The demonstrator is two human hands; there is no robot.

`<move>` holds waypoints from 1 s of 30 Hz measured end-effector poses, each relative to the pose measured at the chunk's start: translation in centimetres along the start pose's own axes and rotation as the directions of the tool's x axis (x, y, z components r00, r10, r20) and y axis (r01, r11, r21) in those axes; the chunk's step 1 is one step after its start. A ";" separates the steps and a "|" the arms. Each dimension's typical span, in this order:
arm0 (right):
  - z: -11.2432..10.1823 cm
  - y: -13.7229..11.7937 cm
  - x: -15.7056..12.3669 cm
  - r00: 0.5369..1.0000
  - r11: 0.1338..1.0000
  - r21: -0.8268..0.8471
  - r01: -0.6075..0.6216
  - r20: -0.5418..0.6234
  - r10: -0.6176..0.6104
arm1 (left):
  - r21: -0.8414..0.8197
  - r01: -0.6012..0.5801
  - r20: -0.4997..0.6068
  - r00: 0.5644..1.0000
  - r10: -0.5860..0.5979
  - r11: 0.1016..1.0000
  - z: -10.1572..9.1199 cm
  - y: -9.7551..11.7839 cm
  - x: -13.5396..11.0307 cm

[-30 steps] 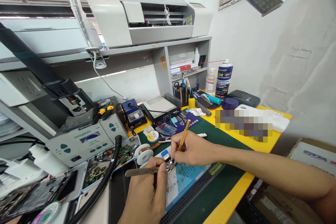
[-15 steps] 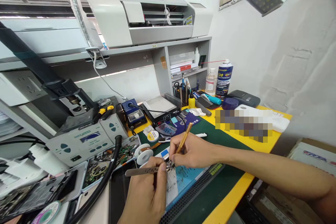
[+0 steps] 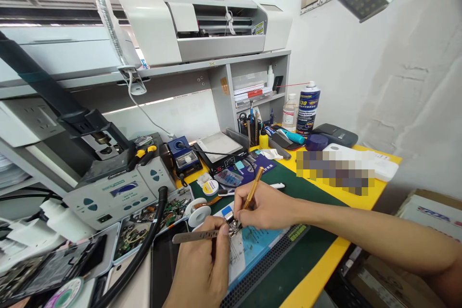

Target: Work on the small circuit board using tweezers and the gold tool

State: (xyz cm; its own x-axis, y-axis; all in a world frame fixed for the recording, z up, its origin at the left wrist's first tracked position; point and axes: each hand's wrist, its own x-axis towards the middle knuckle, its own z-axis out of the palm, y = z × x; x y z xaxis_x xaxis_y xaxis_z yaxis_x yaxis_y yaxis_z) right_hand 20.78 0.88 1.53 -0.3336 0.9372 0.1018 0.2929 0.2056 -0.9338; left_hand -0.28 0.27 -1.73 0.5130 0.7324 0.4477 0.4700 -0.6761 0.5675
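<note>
My left hand pinches a pair of flat metal tweezers, with their tips toward a small metallic part on the work surface. A slim gold-coloured tool with a handle like a pen is held tilted in my right hand; its tip is hidden behind the fingers. Both hands meet over a blue and white work pad marked with small dark specks. Just beyond the small part lies a blue and white piece. Fingers cover much of the part, so its kind is unclear.
A white spool stands close beyond my left hand. Trays of circuit boards, a black hose and a grey control station crowd the left. A spray can and bottles stand at the back right.
The gold-coloured tool and my right hand have shifted very slightly, and the tool stands a little more upright. My left hand and the tweezers stay nearly in place.
</note>
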 end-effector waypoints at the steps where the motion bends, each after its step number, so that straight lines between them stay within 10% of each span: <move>1: 0.0 0.0 0.0 1.000 1.000 0.002 -0.005 -0.001 0.005 | 0.000 -0.005 0.010 1.000 0.005 1.000 0.0 0.0 0.0; 30: -0.2 0.1 0.1 0.999 1.000 -0.006 -0.028 -0.035 0.028 | -0.051 0.028 -0.007 1.000 -0.028 0.998 0.2 0.1 -0.1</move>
State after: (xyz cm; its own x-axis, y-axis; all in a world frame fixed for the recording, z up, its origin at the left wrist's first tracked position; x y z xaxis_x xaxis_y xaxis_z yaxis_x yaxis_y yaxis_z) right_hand 21.00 1.02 1.51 -0.2934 0.9519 0.0879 0.3074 0.1810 -0.9342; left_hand -0.16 0.13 -1.91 0.4944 0.7516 0.4366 0.4468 -0.6506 0.6140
